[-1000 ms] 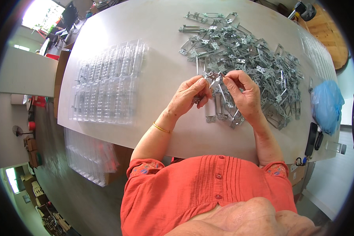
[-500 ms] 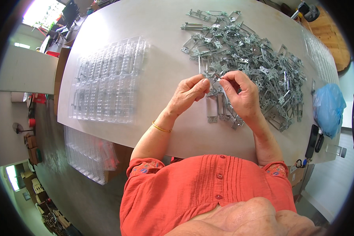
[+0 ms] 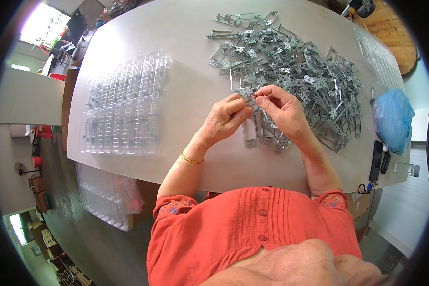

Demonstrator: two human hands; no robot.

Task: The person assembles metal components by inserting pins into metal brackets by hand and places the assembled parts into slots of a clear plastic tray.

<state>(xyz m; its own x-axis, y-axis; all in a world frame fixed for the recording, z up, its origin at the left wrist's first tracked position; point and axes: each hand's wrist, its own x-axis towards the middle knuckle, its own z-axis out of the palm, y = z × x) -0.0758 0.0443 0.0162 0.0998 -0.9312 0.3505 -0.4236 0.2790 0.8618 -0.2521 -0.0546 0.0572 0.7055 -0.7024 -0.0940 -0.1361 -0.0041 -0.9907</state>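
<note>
A broad heap of small silvery metal brackets [image 3: 291, 71] lies at the far middle and right of the pale table. At its near left edge my two hands meet. My left hand [image 3: 226, 119] is closed in a pinch, thumb against the curled fingers, on a small metal bracket [image 3: 249, 99] that is mostly hidden. Close beside it, my right hand [image 3: 282, 110] pinches at the same spot with thumb and forefinger. The bracket's outline blends into the heap behind it, so its full shape does not show.
Clear plastic trays [image 3: 124, 105] lie on the table's left; more trays [image 3: 109, 195] stand lower, beside the table. At the right are another clear tray [image 3: 379, 57], a blue plastic bag [image 3: 393, 119], a black phone-like object [image 3: 375, 159] and a clear cup [image 3: 405, 168].
My hands stay together at the heap's edge; the right fingers have closed in nearer the left ones. The whole view has shifted slightly, so the heap appears farther left.
</note>
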